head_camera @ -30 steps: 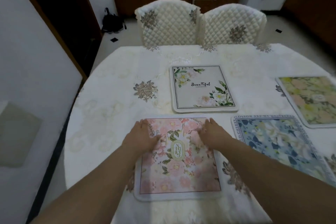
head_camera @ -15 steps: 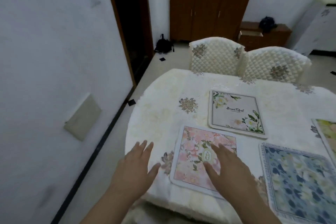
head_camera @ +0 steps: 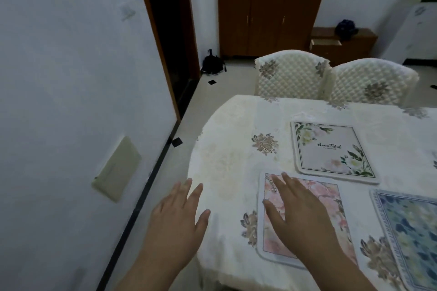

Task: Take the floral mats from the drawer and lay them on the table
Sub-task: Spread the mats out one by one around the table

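Note:
A pink floral mat [head_camera: 328, 201] lies flat near the table's front edge. My right hand [head_camera: 300, 215] hovers over it, fingers spread and straight, holding nothing. My left hand [head_camera: 179, 217] is open too, off the mat at the table's left rim. Behind the pink mat lies a white mat [head_camera: 331, 151] with green leaves and the word "Beautiful". A blue floral mat [head_camera: 411, 234] lies at the right. The round table [head_camera: 227, 149] wears a cream cloth. A low wooden unit with a part-open drawer [head_camera: 326, 42] stands at the back.
Two quilted cream chairs [head_camera: 290, 75] [head_camera: 371, 85] stand at the table's far side. A white wall [head_camera: 71, 101] is close on the left, with a dark doorway [head_camera: 165, 38] beyond it. A wooden cabinet [head_camera: 269, 16] and a black bag [head_camera: 212, 65] are at the back.
Both hands have come off the pink mat and opened; the left one moved out past the table's left edge. My view has swung left and up toward the wall and doorway.

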The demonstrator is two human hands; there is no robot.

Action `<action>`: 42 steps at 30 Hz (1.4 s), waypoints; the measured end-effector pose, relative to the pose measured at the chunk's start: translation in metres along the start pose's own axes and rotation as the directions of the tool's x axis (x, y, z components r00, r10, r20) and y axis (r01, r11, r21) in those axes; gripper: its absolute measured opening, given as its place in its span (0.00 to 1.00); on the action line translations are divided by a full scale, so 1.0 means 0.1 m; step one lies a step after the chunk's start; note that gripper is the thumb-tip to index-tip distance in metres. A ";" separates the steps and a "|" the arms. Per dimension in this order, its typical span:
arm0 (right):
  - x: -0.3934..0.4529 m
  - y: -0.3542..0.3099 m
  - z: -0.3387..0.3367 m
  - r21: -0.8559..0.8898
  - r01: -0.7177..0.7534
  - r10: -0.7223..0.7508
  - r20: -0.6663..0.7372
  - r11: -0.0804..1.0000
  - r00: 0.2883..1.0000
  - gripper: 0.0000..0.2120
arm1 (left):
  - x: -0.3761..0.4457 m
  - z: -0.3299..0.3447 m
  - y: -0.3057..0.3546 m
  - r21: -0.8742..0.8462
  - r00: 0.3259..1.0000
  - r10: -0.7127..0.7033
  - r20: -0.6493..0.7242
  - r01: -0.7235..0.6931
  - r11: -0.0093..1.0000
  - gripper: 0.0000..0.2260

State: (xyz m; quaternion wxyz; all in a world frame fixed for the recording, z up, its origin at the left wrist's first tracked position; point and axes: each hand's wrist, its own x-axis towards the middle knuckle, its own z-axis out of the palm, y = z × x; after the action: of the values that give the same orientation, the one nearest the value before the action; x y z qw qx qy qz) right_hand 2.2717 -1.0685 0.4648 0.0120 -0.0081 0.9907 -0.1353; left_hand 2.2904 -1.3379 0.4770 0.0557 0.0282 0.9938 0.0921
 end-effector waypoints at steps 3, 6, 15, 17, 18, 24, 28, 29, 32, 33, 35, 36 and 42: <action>0.18 -0.33 0.17 -0.025 -0.099 0.099 -0.001 0.995 0.995 0.34 | 0.41 0.03 -0.46 -0.007 0.997 0.081 0.020 -0.080 0.997 0.31; 0.32 -0.80 0.36 -0.037 -0.224 0.224 -0.011 0.974 0.975 0.34 | 0.81 -0.08 -1.03 0.007 0.984 0.171 0.052 -0.172 0.985 0.29; 0.86 -2.18 0.24 -0.018 -0.406 0.404 -0.087 0.913 0.911 0.30 | 1.68 -0.90 -1.94 -0.090 0.915 0.400 0.063 -0.394 0.915 0.32; 0.92 -2.25 0.16 -0.026 -0.448 0.442 -0.126 0.894 0.888 0.30 | 1.85 -0.98 -1.95 -0.107 0.894 0.442 0.071 -0.434 0.895 0.28; 0.94 -2.26 0.13 -0.024 -0.469 0.461 -0.145 0.883 0.875 0.30 | 1.93 -1.00 -1.95 -0.110 0.881 0.467 0.075 -0.458 0.882 0.27; 1.24 -2.27 0.18 0.036 -0.583 0.579 -0.181 0.812 0.795 0.29 | 2.63 -1.10 -1.89 -0.053 0.814 0.573 0.099 -0.571 0.819 0.27; 1.72 -2.28 0.29 0.087 -0.614 0.618 -0.193 0.784 0.762 0.29 | 3.19 -1.21 -1.74 -0.021 0.773 0.622 0.122 -0.624 0.781 0.27; 1.88 -2.27 0.32 0.101 -0.619 0.625 -0.196 0.779 0.756 0.29 | 3.35 -1.24 -1.69 -0.013 0.760 0.638 0.124 -0.642 0.767 0.27; 2.42 -2.17 0.40 0.131 -0.629 0.642 -0.207 0.766 0.738 0.29 | 3.88 -1.26 -1.52 -0.008 0.724 0.677 0.130 -0.682 0.731 0.26; 2.61 -2.12 0.42 0.151 -0.633 0.650 -0.208 0.760 0.731 0.30 | 4.07 -1.26 -1.46 -0.013 0.715 0.687 0.130 -0.692 0.722 0.26; 3.01 -1.99 0.43 0.190 -0.652 0.679 -0.187 0.734 0.710 0.30 | 4.45 -1.26 -1.34 -0.001 0.699 0.705 0.118 -0.710 0.704 0.26; 3.21 -1.91 0.41 0.203 -0.661 0.692 -0.179 0.722 0.700 0.30 | 4.64 -1.27 -1.29 0.012 0.689 0.716 0.112 -0.722 0.692 0.26; 4.21 -1.65 0.06 0.182 -0.704 0.726 -0.210 0.687 0.654 0.30 | 5.68 -1.43 -0.98 0.003 0.614 0.780 0.118 -0.786 0.618 0.26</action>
State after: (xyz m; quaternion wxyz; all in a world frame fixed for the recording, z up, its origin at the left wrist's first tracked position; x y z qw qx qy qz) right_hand 1.8533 -1.2368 0.4944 -0.0681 0.4011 0.8992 -0.1611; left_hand 1.7053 -1.4217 0.5388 0.0611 0.4649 0.8797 0.0787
